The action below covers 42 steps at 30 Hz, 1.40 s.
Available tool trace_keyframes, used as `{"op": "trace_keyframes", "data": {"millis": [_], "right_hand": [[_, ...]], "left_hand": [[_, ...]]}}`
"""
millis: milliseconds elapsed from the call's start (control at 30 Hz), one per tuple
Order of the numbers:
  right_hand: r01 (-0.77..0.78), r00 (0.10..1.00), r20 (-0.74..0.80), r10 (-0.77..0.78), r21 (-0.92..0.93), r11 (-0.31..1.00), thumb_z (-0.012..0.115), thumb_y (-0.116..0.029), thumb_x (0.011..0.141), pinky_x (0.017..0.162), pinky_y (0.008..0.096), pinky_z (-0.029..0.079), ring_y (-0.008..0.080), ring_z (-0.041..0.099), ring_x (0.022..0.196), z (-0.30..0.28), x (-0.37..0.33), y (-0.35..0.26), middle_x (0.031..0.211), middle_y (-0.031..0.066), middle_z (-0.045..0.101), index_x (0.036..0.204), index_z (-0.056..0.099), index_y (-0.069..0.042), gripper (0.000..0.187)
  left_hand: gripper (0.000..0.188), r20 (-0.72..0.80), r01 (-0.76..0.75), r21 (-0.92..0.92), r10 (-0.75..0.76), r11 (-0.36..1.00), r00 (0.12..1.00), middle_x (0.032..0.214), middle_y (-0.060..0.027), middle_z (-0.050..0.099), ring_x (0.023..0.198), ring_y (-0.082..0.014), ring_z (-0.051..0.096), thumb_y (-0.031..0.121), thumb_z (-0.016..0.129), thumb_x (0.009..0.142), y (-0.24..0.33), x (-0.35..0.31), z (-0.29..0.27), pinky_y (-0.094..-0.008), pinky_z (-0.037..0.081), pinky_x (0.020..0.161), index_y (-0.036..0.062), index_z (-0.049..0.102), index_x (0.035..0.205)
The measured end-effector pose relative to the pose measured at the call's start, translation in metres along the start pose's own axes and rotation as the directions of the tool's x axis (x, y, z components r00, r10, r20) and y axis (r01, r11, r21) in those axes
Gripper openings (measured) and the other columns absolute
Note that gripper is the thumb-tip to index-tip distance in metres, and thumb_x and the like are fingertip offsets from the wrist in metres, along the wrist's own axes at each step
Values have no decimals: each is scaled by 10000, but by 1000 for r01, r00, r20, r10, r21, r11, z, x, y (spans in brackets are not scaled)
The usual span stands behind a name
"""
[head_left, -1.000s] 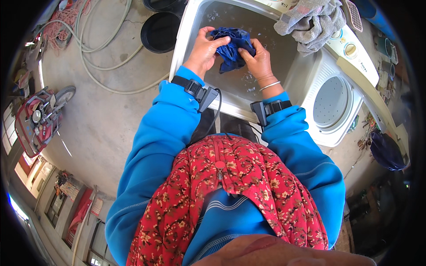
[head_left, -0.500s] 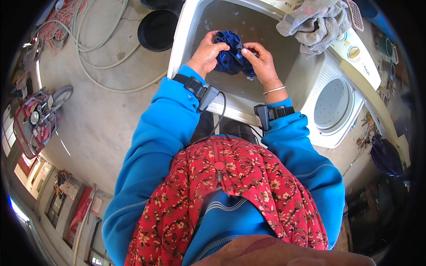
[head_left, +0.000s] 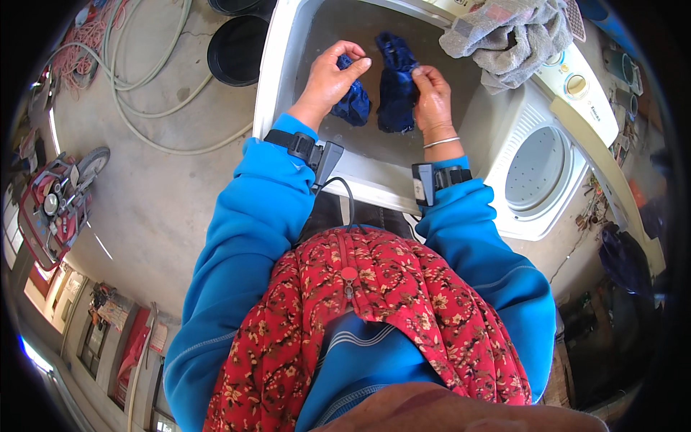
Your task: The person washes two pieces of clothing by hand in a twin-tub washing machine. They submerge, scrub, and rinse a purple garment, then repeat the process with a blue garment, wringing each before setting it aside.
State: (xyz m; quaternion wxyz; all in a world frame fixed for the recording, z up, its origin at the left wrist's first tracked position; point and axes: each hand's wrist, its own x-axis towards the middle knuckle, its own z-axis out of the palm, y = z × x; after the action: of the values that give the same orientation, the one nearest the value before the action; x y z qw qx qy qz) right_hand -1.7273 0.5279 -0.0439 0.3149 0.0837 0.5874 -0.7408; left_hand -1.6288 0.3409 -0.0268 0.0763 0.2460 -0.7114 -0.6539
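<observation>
Over the murky water of the white washing machine tub (head_left: pixel 284 65), two dark blue pieces of wet cloth hang side by side with a gap between them. My left hand (head_left: pixel 330 81) has its fingers curled around the smaller, bunched left cloth (head_left: pixel 353 104), which dangles below the thumb. The longer right cloth (head_left: pixel 396 90) hangs stretched out, its edge pinched between the thumb and fingers of my right hand (head_left: pixel 433 101). I cannot tell whether the two are joined anywhere.
A grey wet cloth (head_left: pixel 507 39) lies over the machine's control panel (head_left: pixel 576 85). To the right sits the round spin basket (head_left: pixel 536 173), its raised lid (head_left: pixel 612 173) beyond. Black basins (head_left: pixel 237 50) and a pale hose (head_left: pixel 169 150) are on the floor at left.
The blue cloth, bunched between both hands before, now shows as two separate hanging parts. My left hand has moved slightly left, and my right hand holds its part further down.
</observation>
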Motion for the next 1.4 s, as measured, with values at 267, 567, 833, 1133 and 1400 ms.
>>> {"op": "trace_keyframes", "data": {"millis": [267, 567, 833, 1133, 1400], "right_hand": [[118, 962, 273, -17, -356, 927, 656, -47, 889, 690, 190, 425, 40, 498, 775, 21, -18, -4, 840, -46, 551, 921, 586, -54, 77], [69, 930, 364, 48, -302, 951, 658, -31, 892, 702, 185, 431, 34, 498, 793, 22, -17, -1, 860, -56, 539, 929, 572, -50, 96], [241, 947, 313, -74, -538, 808, 708, -43, 853, 676, 191, 442, 46, 501, 739, 9, -8, -12, 812, -42, 564, 946, 600, -35, 143], [208, 953, 298, -59, -497, 842, 704, -85, 850, 688, 233, 472, 71, 537, 749, 11, -6, -5, 833, -8, 620, 1062, 645, -7, 234], [148, 979, 196, -62, -459, 876, 682, -181, 904, 590, 205, 412, 47, 461, 646, 29, -12, 4, 693, -42, 556, 832, 657, -30, 170]], "left_hand": [[303, 138, -16, 310, -29, 951, 990, 959, -63, 661, 866, -166, 624, 227, 741, 838, 0, -6, 3, -312, 503, 776, 61, 646, 1073], [188, 202, 262, -116, -235, 958, 951, 904, -12, 646, 810, -92, 585, 140, 707, 871, -1, -5, 6, -242, 492, 735, 36, 651, 1017], [109, 136, 413, -406, -393, 815, 909, 834, 3, 620, 797, -96, 535, 119, 690, 875, 7, 0, -6, -260, 450, 726, 52, 664, 956], [109, 245, 410, -453, -332, 792, 911, 885, -3, 637, 789, -99, 590, 136, 635, 916, 14, -1, -8, -255, 496, 713, 55, 649, 986], [245, 179, 400, -407, -357, 821, 917, 942, -11, 641, 797, -101, 607, 206, 629, 941, 11, 1, -6, -244, 519, 722, 45, 600, 1124]]}}
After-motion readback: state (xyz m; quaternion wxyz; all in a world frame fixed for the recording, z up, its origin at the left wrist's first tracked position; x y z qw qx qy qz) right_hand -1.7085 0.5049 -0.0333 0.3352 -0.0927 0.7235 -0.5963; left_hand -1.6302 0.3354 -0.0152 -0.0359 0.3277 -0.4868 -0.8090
